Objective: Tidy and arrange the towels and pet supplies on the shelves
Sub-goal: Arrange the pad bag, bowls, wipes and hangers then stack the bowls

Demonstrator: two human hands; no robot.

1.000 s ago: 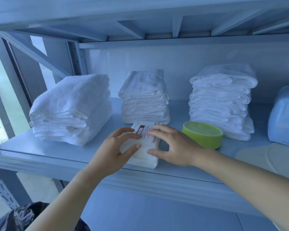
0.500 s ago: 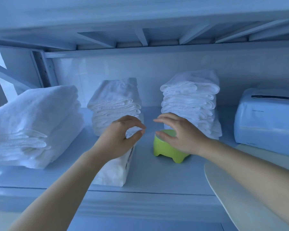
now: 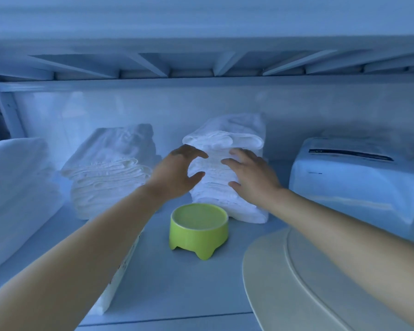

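Observation:
A tall stack of folded white towels (image 3: 227, 139) stands at the back middle of the shelf (image 3: 172, 283). My left hand (image 3: 175, 173) and my right hand (image 3: 251, 175) hover in front of that stack, fingers spread and relaxed, holding nothing. A green pet bowl (image 3: 198, 230) sits below my hands, in front of the stack. A lower stack of white towels (image 3: 110, 170) lies to the left, and a big folded towel pile (image 3: 14, 192) at the far left. A white packet (image 3: 115, 280) lies under my left forearm, mostly hidden.
A pale blue soft pack (image 3: 359, 185) sits at the right of the shelf. A cream round lid or tray (image 3: 285, 278) juts in at the lower right. The upper shelf's underside (image 3: 201, 63) hangs close overhead.
Both hands left the white packet, passed over the green bowl and rose in front of the middle-right towel stack. The view moved right and closer.

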